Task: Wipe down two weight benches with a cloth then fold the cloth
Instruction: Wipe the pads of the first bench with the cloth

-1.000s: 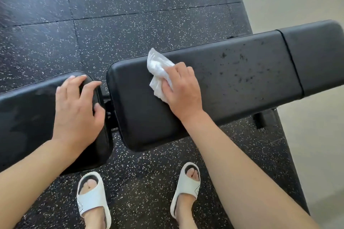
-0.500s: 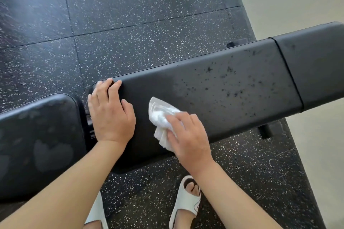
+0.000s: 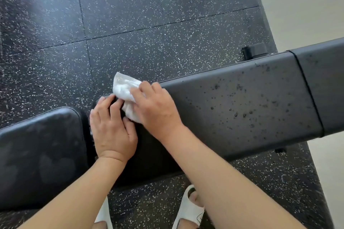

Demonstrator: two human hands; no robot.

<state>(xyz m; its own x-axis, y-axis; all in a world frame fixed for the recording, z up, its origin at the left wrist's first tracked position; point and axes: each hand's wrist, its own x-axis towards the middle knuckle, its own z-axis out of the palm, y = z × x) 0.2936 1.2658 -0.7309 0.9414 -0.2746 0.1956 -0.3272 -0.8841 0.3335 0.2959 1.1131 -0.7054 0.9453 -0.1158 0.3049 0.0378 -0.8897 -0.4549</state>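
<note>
Sandals (image 3: 188,208), white, under my forearms. My left hand (image 3: 111,132) lies flat, fingers straight, at the long bench pad's (image 3: 242,113) near end; my right hand (image 3: 156,106) presses the crumpled white cloth (image 3: 123,89) over its far edge. Droplets speckle the smooth black vinyl rightward. Beyond, speckled rubber floor tiles (image 3: 149,15).

Cloth (image 3: 124,90) half hidden under right hand (image 3: 155,109). Near-left corner of long bench pad (image 3: 242,109) covered by left hand (image 3: 111,132). Seat pad (image 3: 41,154) cut off at left edge. Both sandals (image 3: 188,210) cropped at bottom, partly behind forearms.
</note>
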